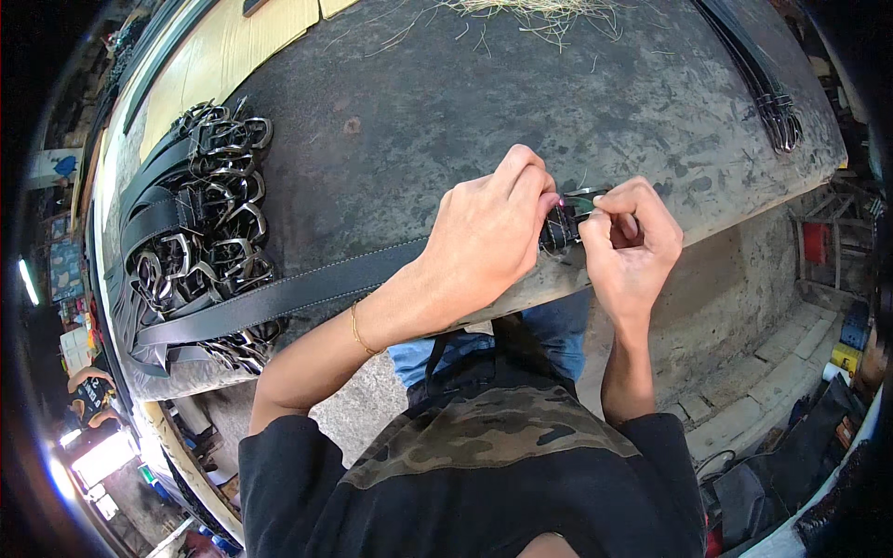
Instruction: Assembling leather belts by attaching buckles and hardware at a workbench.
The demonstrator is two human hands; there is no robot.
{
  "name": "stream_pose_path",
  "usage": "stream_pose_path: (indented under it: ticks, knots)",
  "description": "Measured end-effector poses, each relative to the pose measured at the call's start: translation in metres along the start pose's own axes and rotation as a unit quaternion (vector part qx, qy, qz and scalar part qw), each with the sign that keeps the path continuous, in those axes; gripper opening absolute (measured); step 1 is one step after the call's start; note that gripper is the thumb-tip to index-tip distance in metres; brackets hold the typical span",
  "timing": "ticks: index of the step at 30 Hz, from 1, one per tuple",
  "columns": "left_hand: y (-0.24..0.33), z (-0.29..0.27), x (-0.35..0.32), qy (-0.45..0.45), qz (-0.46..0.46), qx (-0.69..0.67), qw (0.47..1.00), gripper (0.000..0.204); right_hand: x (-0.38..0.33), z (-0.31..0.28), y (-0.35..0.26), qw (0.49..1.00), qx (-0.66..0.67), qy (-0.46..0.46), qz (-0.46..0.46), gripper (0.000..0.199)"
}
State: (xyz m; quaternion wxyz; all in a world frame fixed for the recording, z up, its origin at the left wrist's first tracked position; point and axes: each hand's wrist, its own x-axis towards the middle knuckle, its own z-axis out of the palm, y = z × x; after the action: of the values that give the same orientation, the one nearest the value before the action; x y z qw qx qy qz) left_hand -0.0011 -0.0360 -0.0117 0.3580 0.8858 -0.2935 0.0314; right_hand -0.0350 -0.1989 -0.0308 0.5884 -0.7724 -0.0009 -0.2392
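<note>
1. Centrally in the frame, the left hand (488, 228) is closed around the black leather belt with pale edge stitching (363, 270), close to its dark end right of centre.
2. Just beside it, the right hand (637, 228) has thumb and forefinger pinched together at that end; what exactly lies between the fingertips is too small to tell.
3. From the left hand, the belt slants down to the lower left, across the dark grey, scuffed worktable (391, 121).
4. At the left, a heap of black belts with silvery metal buckles (191, 209) lies near the belt's far end.
5. At the upper right rests a bundle of black straps with metal buckles (755, 79).
6. At the top edge lies a tangle of pale, straw-coloured strands (549, 11); at the upper left, a tan cardboard sheet (237, 46).
</note>
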Motion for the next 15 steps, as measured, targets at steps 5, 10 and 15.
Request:
stream_pose_path:
  ticks: [5,10,15]
  knots:
    - [0.0,0.001,0.0,0.005,0.0,0.006,1.0,0.008,0.001,0.001,0.001,1.0,-0.016,0.0,0.001,0.011]
    - [0.001,0.001,0.002,0.006,-0.008,0.005,1.0,0.007,0.002,-0.001,0.001,1.0,-0.021,-0.008,-0.001,0.011]
    - [-0.001,-0.012,0.011,0.059,-0.039,-0.035,0.997,0.008,-0.001,0.0,-0.002,0.989,0.12,0.045,0.075,0.009]
